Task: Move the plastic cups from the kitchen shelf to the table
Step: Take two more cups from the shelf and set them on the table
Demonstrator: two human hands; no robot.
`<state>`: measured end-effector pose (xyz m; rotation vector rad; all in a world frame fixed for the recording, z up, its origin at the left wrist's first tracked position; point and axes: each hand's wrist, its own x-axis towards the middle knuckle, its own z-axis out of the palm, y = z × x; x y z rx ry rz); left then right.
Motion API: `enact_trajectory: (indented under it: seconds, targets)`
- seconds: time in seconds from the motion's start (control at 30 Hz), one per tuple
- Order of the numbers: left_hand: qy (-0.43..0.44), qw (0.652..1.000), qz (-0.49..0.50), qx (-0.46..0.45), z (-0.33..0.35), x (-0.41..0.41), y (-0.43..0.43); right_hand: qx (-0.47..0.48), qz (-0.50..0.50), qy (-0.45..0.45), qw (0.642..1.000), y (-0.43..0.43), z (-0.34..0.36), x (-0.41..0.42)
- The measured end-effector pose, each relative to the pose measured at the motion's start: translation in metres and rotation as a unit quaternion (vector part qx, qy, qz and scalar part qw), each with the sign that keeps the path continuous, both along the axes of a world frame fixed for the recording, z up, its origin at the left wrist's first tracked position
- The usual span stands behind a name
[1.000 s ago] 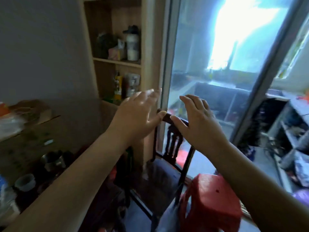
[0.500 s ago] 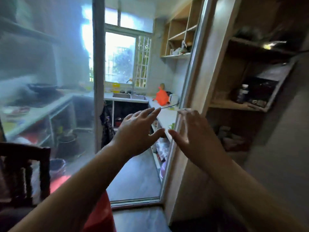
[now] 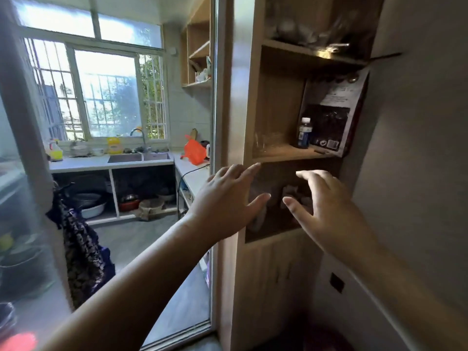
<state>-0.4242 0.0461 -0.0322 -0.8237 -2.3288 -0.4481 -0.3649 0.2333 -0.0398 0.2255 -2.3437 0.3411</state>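
A wooden shelf unit (image 3: pixel 278 154) stands right of a sliding glass door. Clear plastic cups (image 3: pixel 267 143) show faintly on the left of its middle shelf, blurred. My left hand (image 3: pixel 228 203) is raised with fingers spread, in front of the dark lower compartment and just below the middle shelf edge. My right hand (image 3: pixel 326 206) is beside it, also spread, in front of the same compartment. Both hands hold nothing. Blurred pale objects (image 3: pixel 291 196) sit in the lower compartment between my hands; I cannot tell what they are.
A small bottle (image 3: pixel 304 134) and a dark bag (image 3: pixel 334 117) occupy the right of the middle shelf. The door frame (image 3: pixel 222 97) borders the shelf on the left. Beyond it lies a kitchen with a sink (image 3: pixel 139 157) and an orange bag (image 3: pixel 195 152).
My view has swung right from the chair and window to the shelf unit. Both hands stayed raised and spread, and now sit in front of the shelves.
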Motion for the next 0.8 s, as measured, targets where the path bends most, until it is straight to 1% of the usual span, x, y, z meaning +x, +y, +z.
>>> enact_trajectory:
  seconds: [0.13,0.27,0.37,0.53,0.67,0.8]
  targets:
    - [0.013,1.0,-0.021,-0.005,0.004,-0.057,0.023,0.012,-0.018,0.006,1.0,0.023,0.003,-0.052]
    - [0.023,0.999,-0.026,0.029,0.023,-0.121,0.036,0.027,-0.026,0.012,0.999,0.04,0.021,-0.112]
    - [0.017,0.998,-0.053,0.038,0.02,-0.158,0.054,0.019,-0.027,0.023,0.999,0.056,0.018,-0.15]
    - [0.011,0.999,-0.045,-0.006,0.006,-0.206,0.094,0.008,-0.026,-0.014,1.0,0.092,-0.001,-0.202]
    - [0.013,0.999,-0.046,0.007,0.01,-0.241,0.123,-0.008,-0.022,-0.012,1.0,0.129,0.005,-0.245]
    - [0.006,0.999,-0.03,0.01,0.005,-0.28,0.155,-0.036,0.017,-0.041,0.998,0.169,0.005,-0.304]
